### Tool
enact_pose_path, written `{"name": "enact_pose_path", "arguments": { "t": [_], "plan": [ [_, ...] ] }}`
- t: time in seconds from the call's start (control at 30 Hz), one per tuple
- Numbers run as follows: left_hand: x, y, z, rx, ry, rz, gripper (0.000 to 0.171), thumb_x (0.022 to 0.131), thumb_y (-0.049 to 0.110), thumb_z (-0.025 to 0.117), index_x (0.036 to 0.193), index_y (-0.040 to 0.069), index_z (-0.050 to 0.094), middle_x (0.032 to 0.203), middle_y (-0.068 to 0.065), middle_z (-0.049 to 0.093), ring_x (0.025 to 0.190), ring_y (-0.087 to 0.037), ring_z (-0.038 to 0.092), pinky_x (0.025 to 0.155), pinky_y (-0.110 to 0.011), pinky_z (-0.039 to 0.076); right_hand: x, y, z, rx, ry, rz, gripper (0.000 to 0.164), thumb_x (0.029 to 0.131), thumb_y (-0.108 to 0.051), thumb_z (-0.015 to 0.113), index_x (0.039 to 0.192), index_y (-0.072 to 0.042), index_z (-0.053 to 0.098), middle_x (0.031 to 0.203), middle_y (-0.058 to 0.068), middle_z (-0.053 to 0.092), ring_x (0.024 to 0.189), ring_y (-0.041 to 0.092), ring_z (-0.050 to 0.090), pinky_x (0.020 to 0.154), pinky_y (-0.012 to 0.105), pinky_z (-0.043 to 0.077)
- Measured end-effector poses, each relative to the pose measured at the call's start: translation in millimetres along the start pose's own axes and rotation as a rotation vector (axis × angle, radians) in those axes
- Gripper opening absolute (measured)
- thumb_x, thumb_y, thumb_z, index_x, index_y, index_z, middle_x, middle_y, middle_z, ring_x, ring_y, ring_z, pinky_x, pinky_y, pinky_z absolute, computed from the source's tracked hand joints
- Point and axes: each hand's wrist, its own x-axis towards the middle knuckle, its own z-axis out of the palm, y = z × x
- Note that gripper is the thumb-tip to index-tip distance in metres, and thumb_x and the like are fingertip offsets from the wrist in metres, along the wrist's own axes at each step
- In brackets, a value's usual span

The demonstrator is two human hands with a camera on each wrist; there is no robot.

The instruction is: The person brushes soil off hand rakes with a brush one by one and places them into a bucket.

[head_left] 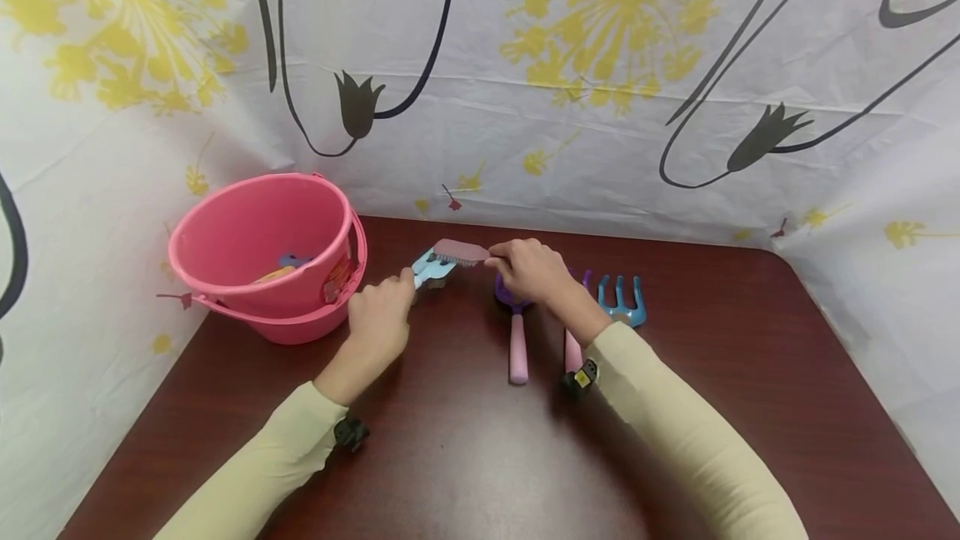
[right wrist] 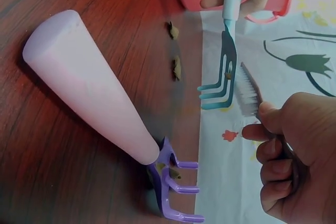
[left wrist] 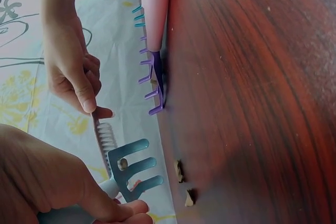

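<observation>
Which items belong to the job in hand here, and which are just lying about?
In the job, judging by the hands:
light-blue fork, gripped by the left hand
brush, gripped by the right hand, bristles facing it

Lying about, not held:
pink-handled purple fork
second blue fork
pink bucket
loose brown flakes

A white patterned sheet [head_left: 465, 48] is hanging behind the desk [head_left: 750, 373] and is running along its left and right sides. Yellow flower-burst prints [head_left: 618, 2] and dark grey tulips [head_left: 358, 107] on curving stems are decorating it. The desk is showing dark reddish-brown wood grain, and a soft pale glare [head_left: 480, 448] is spreading across its near middle.
</observation>
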Motion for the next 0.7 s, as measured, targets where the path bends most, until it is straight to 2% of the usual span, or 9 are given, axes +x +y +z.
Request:
{"name": "enact_pose_path", "arguments": {
  "t": [0.37, 0.7],
  "plan": [
    [-0.9, -0.2, 0.5, -0.004, 0.021, -0.001, 0.044, 0.078, 0.011, 0.085, 0.110, 0.006, 0.056, 0.085, -0.012, 0.063, 0.061, -0.032, 0.058, 0.051, -0.044, 0.049, -1, 12, -1, 0.041, 0.041, 0.059, 0.030, 0.104, -0.033, 0.059, 0.120, -0.012, 0.074, 0.110, 0.008, 0.073, 0.090, 0.032, 0.070, 0.068, 0.053, 0.055],
    [-3.0, -1.1, -1.6, 0.008, 0.005, -0.006, 0.045, 0.077, 0.012, 0.086, 0.110, 0.006, 0.056, 0.085, -0.013, 0.063, 0.061, -0.032, 0.057, 0.052, -0.044, 0.050, 0, 17, -3, 0.060, 0.055, 0.099, 0.028, 0.105, -0.033, 0.057, 0.115, -0.012, 0.073, 0.097, 0.006, 0.071, 0.079, 0.028, 0.067, 0.062, 0.050, 0.053]
  ]
}}
